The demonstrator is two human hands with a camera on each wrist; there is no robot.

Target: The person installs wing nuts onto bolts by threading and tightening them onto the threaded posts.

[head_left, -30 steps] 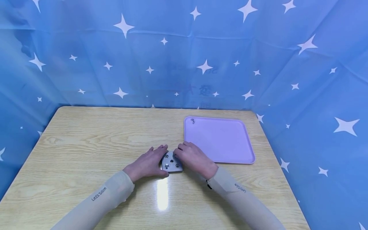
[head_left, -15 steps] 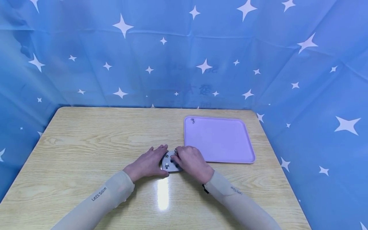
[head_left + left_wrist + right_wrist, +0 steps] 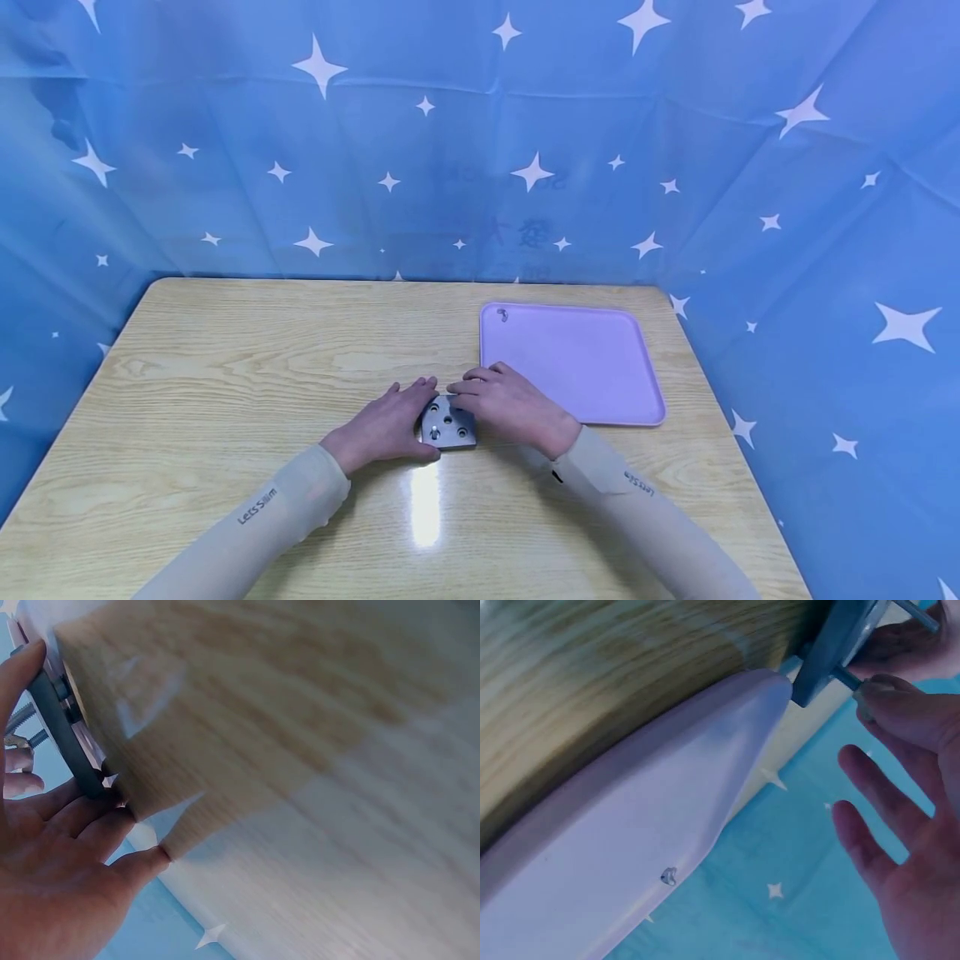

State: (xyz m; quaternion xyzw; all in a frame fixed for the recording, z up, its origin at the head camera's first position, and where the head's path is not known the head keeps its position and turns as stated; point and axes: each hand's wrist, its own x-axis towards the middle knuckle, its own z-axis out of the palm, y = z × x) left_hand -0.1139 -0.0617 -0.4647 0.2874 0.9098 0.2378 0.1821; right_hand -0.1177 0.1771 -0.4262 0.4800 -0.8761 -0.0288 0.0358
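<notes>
A grey metal plate with one rounded corner and several holes lies before me. Bolts stick up through it, as the left wrist view shows with a threaded bolt. One wing nut sits on a bolt near the plate's front left. My left hand holds the plate along its left side, thumb at the front edge and fingers at the back. My right hand is over the plate's back right corner. Its thumb and forefinger pinch a small wing nut, mostly hidden, at the end of a bolt.
Right of the plate is a purple tray, close behind the right hand. Another wing nut lies in its far left corner. The wood-grain table ends at a blue star-patterned curtain.
My right thumb and fingers bent inward over the plate, then spread out again as the wrist swung back right. The left hand and the plate stayed in place.
</notes>
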